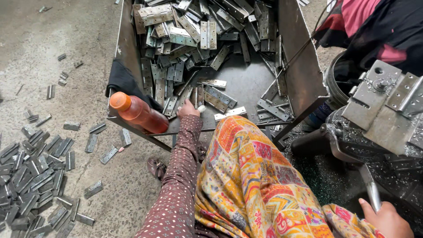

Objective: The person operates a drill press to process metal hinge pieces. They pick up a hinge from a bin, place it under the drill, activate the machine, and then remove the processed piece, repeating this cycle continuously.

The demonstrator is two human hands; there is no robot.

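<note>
I judge the pick-up step in hand: my left hand (188, 109) reaches into the metal bin (296, 66), fingers closing over a hinge (199, 96) on its floor. My right hand (385, 219) grips the press lever (369, 187). Next calls for carrying that hinge across to the press (382, 110).

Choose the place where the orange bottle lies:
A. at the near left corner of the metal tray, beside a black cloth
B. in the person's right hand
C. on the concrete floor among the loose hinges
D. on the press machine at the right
A: the orange bottle lies at the near left corner of the metal tray, beside the black cloth, just left of the left hand.
</note>
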